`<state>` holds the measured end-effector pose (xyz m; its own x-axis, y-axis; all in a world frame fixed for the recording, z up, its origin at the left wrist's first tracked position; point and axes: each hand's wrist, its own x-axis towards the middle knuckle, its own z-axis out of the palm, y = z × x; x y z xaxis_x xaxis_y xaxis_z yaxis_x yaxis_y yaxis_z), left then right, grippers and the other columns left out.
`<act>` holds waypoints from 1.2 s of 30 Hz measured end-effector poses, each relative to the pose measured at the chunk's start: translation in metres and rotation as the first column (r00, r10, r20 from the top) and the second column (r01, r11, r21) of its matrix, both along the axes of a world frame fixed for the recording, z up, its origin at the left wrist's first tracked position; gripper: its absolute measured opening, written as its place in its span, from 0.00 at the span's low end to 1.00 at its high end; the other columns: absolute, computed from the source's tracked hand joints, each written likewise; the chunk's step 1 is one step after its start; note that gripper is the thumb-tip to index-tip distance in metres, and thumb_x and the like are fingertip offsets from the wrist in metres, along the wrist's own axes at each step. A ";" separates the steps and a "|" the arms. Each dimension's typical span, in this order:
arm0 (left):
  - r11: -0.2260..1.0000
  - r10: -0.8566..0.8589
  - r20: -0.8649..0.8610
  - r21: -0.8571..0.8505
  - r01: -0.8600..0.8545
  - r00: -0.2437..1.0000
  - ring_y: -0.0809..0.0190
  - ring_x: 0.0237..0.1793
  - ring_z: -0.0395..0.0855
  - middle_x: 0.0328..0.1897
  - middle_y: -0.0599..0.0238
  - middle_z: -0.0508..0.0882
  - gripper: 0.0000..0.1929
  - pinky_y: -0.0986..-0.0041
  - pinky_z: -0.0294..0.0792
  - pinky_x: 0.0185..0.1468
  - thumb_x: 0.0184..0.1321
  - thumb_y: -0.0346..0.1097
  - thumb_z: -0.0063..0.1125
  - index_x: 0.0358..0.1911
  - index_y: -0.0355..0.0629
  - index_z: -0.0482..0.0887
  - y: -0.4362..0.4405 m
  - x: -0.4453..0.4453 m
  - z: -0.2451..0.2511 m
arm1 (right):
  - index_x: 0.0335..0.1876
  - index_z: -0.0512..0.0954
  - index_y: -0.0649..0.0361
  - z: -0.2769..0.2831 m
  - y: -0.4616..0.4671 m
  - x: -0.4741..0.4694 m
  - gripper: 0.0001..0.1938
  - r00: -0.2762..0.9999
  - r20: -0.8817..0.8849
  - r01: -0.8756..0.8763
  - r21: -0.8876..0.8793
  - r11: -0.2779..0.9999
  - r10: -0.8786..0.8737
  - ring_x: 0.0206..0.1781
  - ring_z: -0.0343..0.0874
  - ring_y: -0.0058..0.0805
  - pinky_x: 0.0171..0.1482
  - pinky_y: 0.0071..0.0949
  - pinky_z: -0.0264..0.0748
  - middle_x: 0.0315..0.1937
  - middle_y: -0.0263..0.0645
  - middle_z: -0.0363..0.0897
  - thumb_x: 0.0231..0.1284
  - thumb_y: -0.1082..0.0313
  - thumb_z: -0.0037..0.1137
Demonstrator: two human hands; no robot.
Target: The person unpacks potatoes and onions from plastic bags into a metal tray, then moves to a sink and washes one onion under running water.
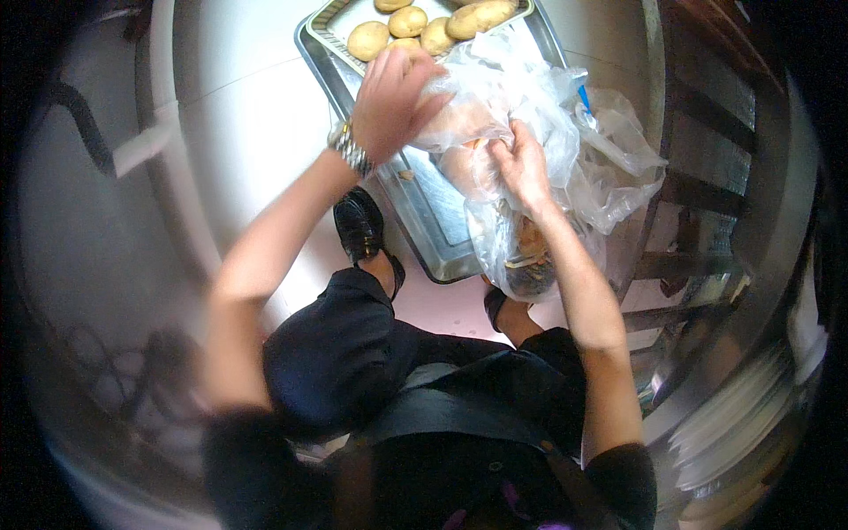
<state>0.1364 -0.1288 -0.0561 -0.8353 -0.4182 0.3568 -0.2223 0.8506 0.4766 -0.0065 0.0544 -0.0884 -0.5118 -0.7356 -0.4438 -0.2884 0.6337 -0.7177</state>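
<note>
My right hand grips a clear plastic bag over a metal tray. Pinkish-orange contents show through the film, too veiled to name. Blurred by motion, my left hand is at the bag's left side, its thumb spread from the fingers and nothing visibly held. Just beyond its fingertips, several potatoes lie in a shallow pale basket at the tray's far end. Below my right wrist, a bag part with brownish scraps hangs over the tray's near right edge.
Pale floor tiles extend left of the tray. My black shoes are close to its near end. Along the right stands a dark slatted rack. A dark hose-like object curves at far left.
</note>
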 end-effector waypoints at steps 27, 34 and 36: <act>0.903 -0.427 0.223 0.160 0.399 0.876 0.50 0.71 0.59 0.70 0.54 0.65 0.09 0.62 0.58 0.69 0.44 0.34 0.67 0.16 0.41 0.79 0.070 0.047 -0.046 | 0.40 0.77 0.64 0.032 0.023 -0.094 0.18 0.984 0.174 0.002 0.144 0.990 -0.028 0.31 0.76 0.27 0.37 0.32 0.74 0.31 0.39 0.79 0.56 0.54 0.58; 0.949 -0.201 0.655 0.314 -0.020 0.729 0.52 0.52 0.74 0.51 0.57 0.77 0.08 0.62 0.68 0.51 0.49 0.38 0.65 0.24 0.42 0.82 0.064 0.110 -0.018 | 0.42 0.77 0.65 0.014 0.013 -0.133 0.22 0.940 -0.338 0.009 0.139 0.990 0.039 0.37 0.81 0.50 0.42 0.42 0.75 0.33 0.56 0.81 0.59 0.49 0.58; 0.967 -0.197 0.767 0.255 -0.009 0.610 0.51 0.42 0.75 0.42 0.54 0.77 0.08 0.60 0.68 0.41 0.52 0.37 0.60 0.28 0.40 0.81 0.063 0.113 -0.016 | 0.45 0.77 0.65 0.011 0.014 -0.138 0.24 0.950 -0.309 -0.017 0.114 0.993 0.052 0.39 0.81 0.50 0.44 0.41 0.75 0.36 0.56 0.81 0.58 0.48 0.58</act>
<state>0.2493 -0.0662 -0.0719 -0.7888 -0.2982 -0.5375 -0.5207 0.7888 0.3266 -0.1449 0.0681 -0.0770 -0.6124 -0.7114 -0.3448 -0.5092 0.6886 -0.5163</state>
